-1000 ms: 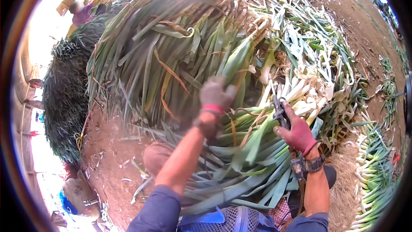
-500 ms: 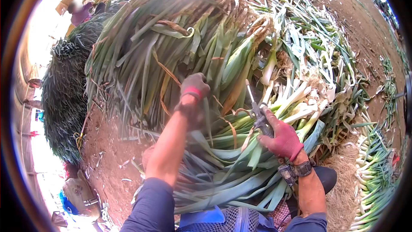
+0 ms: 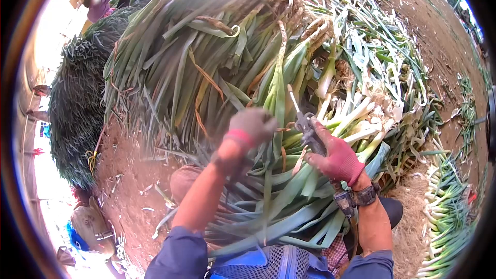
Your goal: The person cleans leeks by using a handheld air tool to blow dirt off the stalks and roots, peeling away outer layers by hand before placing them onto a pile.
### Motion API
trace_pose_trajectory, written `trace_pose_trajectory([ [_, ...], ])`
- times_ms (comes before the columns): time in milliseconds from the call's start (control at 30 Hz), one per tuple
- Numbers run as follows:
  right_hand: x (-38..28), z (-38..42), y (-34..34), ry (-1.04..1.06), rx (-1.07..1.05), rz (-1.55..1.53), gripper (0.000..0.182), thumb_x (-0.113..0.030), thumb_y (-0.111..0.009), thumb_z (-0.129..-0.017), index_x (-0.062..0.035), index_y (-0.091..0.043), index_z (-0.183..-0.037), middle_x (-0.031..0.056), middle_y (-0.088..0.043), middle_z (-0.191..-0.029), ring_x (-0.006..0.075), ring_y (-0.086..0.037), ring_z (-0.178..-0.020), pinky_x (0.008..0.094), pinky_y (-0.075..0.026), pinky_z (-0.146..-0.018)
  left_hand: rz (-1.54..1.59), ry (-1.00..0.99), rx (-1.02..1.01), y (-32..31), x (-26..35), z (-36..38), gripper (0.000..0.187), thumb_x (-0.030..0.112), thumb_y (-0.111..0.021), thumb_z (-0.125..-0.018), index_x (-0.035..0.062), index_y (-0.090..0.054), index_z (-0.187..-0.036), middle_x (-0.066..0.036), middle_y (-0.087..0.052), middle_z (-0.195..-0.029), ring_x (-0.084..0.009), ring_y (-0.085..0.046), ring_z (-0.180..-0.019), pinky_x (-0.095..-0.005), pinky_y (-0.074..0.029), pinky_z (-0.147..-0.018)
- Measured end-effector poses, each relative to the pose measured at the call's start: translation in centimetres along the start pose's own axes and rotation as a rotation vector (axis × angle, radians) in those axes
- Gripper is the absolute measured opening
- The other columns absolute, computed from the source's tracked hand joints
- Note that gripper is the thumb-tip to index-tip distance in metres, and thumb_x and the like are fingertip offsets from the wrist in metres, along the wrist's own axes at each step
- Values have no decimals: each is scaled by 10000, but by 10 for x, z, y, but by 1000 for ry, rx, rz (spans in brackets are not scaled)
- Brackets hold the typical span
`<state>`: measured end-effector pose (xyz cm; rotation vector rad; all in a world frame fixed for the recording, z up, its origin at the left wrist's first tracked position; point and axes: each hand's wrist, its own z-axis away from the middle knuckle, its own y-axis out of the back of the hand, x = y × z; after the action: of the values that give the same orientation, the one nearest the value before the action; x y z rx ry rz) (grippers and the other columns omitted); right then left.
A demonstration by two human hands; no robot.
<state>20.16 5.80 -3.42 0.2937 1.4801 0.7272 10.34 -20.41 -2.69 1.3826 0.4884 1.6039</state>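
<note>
Left hand point(image 3: 251, 126) is closed around a leek point(image 3: 279, 88) pulled from the far pile point(image 3: 206, 57); right hand point(image 3: 338, 157) is clamped on shears point(image 3: 305, 124). The stalk should be held steady and fingers kept off the blades.

Outdoor work area on bare reddish-brown earth point(image 3: 129, 170), lit by strong daylight that washes the upper left corner to white. A tall heap of dark green leaves point(image 3: 77, 103) stands on the left of the ground. Loose green and pale trimmings point(image 3: 382, 57) lie scattered over the soil towards the upper right. A row of trimmed white-stemmed stalks point(image 3: 444, 201) lies along the right edge, beside a patch of dry straw-like roots point(image 3: 408, 217). Another person in a purple top point(image 3: 99, 8) is far off at the upper left. Bags and a blue object point(image 3: 77, 235) sit at the lower left.
</note>
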Motion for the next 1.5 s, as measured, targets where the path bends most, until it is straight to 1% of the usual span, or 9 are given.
trace_pose_trajectory([
  [100,-16,-17,6,-107,-21,-6,916,-346,-765,-859,-54,-361,-1629,288,-719,-1048,458,-711,-968,480,-545,-897,-100,-2,309,-16,-7,-68,428,476,-716,-929,89,-767,-1107,-174,-771,-1052,-367,-730,-1028,-454,-549,-905],
  [433,-14,-72,3,-149,-84,31,906,-366,-736,-876,-43,-352,-1631,315,-727,-1055,464,-718,-995,470,-556,-920,-3,212,61,-16,3,-105,725,492,-820,-850,-12,-672,-1348,-253,-711,-1308,-373,-682,-1238,-452,-517,-1047],
  [700,0,-158,16,-211,-72,241,905,-390,-709,-884,-93,-337,-1655,266,-738,-1158,428,-719,-1059,459,-549,-964,70,144,44,-23,-16,-100,569,451,-776,-826,30,-727,-1207,-227,-740,-1219,-364,-702,-1174,-453,-529,-1006],
  [767,6,-176,14,-191,6,296,900,-387,-746,-869,-62,-382,-1626,298,-669,-1335,410,-701,-1157,434,-545,-1003,104,148,-29,-22,-18,-91,618,440,-770,-833,41,-704,-1300,-226,-727,-1271,-362,-683,-1221,-444,-515,-1043],
  [867,-7,-189,17,-266,7,303,905,-404,-741,-870,-56,-380,-1625,308,-639,-1381,422,-670,-1216,439,-525,-1042,147,160,27,-30,-23,-81,761,419,-824,-845,-10,-617,-1440,-246,-698,-1346,-361,-668,-1274,-423,-499,-1086],
  [900,-6,-189,14,-245,25,321,908,-421,-740,-871,-71,-381,-1628,295,-669,-1338,427,-682,-1188,452,-530,-1028,131,168,-5,-29,-24,-79,749,437,-761,-843,62,-609,-1473,-221,-695,-1363,-355,-642,-1306,-429,-483,-1110],
  [1233,-8,-65,4,-129,-132,188,916,-412,-716,-871,-87,-349,-1646,268,-734,-950,421,-734,-863,465,-579,-852,201,100,0,-35,-26,-64,603,432,-766,-824,26,-708,-1266,-237,-751,-1176,-389,-704,-1145,-458,-524,-1019],
  [1300,-18,-27,1,-83,-132,128,912,-402,-728,-863,-84,-368,-1638,275,-731,-1073,428,-731,-962,465,-567,-891,164,109,56,-42,-27,-58,523,419,-797,-804,33,-722,-1148,-229,-763,-1087,-393,-720,-1073,-470,-539,-962],
  [1500,-45,17,-3,-122,-159,114,913,-402,-752,-840,-84,-400,-1621,278,-714,-1190,451,-706,-1069,481,-541,-951,108,160,52,-34,-7,-26,541,439,-833,-836,51,-715,-1194,-223,-769,-1065,-391,-731,-1060,-481,-543,-922],
])
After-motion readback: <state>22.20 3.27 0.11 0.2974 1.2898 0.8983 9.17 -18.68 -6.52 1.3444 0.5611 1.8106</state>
